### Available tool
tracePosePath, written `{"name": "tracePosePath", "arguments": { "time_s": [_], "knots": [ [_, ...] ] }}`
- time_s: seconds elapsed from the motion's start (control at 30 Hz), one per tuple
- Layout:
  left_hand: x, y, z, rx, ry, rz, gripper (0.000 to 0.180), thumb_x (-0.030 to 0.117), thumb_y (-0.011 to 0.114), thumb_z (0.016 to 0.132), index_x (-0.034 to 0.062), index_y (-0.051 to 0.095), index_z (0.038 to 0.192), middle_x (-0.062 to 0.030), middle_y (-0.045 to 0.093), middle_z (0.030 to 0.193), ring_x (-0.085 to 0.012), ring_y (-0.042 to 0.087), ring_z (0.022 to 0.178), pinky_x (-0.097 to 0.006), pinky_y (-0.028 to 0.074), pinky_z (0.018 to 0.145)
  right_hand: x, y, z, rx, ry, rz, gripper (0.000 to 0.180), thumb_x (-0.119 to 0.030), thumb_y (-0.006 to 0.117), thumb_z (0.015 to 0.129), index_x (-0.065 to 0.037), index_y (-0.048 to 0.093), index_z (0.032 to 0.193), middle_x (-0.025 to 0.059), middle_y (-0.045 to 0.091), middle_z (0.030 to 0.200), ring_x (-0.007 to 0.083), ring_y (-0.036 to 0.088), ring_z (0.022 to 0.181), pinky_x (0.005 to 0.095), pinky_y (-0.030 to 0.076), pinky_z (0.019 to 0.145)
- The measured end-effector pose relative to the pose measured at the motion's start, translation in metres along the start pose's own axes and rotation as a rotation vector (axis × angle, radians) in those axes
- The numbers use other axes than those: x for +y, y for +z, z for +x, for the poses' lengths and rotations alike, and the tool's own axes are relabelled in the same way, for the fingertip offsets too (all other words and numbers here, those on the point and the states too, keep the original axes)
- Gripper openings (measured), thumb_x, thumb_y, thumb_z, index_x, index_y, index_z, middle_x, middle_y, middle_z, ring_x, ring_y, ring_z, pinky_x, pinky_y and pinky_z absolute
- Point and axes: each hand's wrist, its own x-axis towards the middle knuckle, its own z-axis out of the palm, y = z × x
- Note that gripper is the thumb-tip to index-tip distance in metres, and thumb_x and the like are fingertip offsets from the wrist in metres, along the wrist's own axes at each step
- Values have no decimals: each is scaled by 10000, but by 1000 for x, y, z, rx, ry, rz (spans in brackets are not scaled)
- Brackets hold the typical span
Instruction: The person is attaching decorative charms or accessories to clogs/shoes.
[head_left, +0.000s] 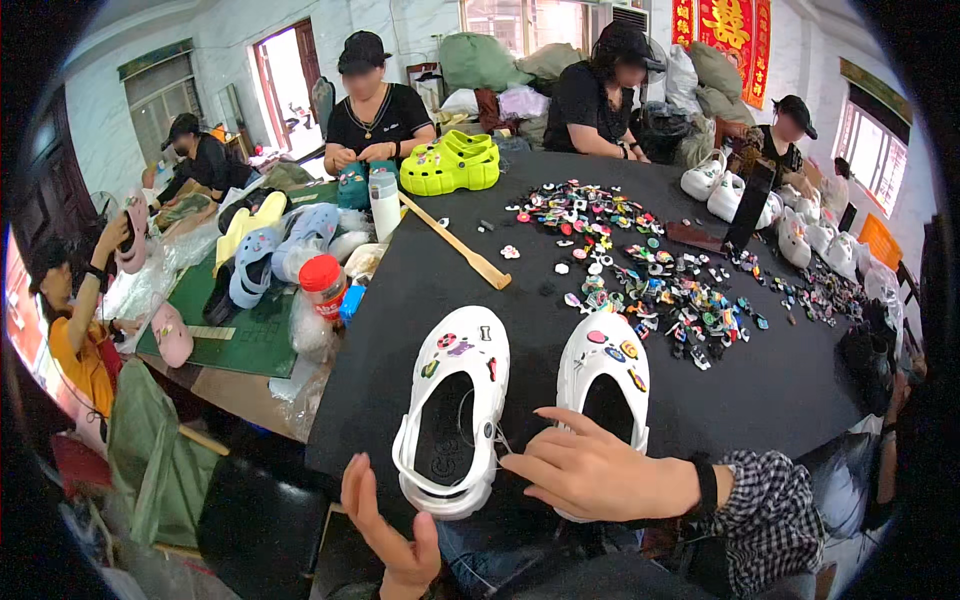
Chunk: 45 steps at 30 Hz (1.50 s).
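Observation:
Two white clogs stand side by side on the black table in front of me, toes pointing away. Colourful charms sit on the toe of the left clog [459,350] and of the right clog [603,345]. A thin clear strand [463,410] loops over the left clog's opening and runs towards its right side. There my right hand [615,475] has its near fingertips drawn together at the strand, with a far finger raised; it partly hides the right clog's heel. My left hand [392,535] is open and empty, fingers spread, beside the left clog's heel.
Loose charms [660,290] lie heaped beyond the clogs. A wooden stick [460,245], lime-green clogs [450,163] and a red-lidded jar [322,285] are farther off. More white clogs [735,195] stand at right. Several people work around the tables; blue clogs [255,268] lie at left.

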Motion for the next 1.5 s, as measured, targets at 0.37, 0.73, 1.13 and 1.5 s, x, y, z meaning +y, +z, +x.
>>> {"name": "tracePosePath", "arguments": {
  "time_s": [0.37, 0.73, 1.13, 1.5],
  "knots": [
    [9, 29, -25, -345, 81, -122, 638, 253, 767, 754, 69, 456, 1280, -383, 161, 1464, -535, 316, 1326, -554, 294, 1092, -28, -24, -29, 45, 420, -40, 702, -289, 761, 779, -34, 482, 1371, 75, 571, 826, 258, 593, 744, 391, 481, 644],
    [33, 40, -29, -120, 58, -215, 507, 180, 695, 827, 66, 498, 1280, -352, 292, 1437, -507, 375, 1286, -567, 327, 1053, -18, -14, -12, -43, 201, 246, 362, -183, 715, 828, -131, 618, 1173, 75, 560, 807, 271, 628, 624, 368, 524, 528],
    [28, 31, -32, 92, 280, -221, 520, 207, 609, 914, 64, 392, 1365, -300, 357, 1393, -518, 396, 1253, -606, 387, 1003, -2, -72, 41, 193, 546, 813, 248, -174, 791, 820, -21, 657, 962, -3, 641, 798, 63, 561, 686, 225, 456, 621],
    [18, 30, -44, 108, 413, -139, 206, 125, 535, 951, 56, 583, 1139, -143, 578, 1160, -362, 587, 1018, -481, 513, 859, -31, -75, 148, 46, 226, 1281, 305, -242, 666, 921, -7, 582, 1096, 40, 635, 858, 112, 629, 740, 261, 516, 678]
  ]
}}
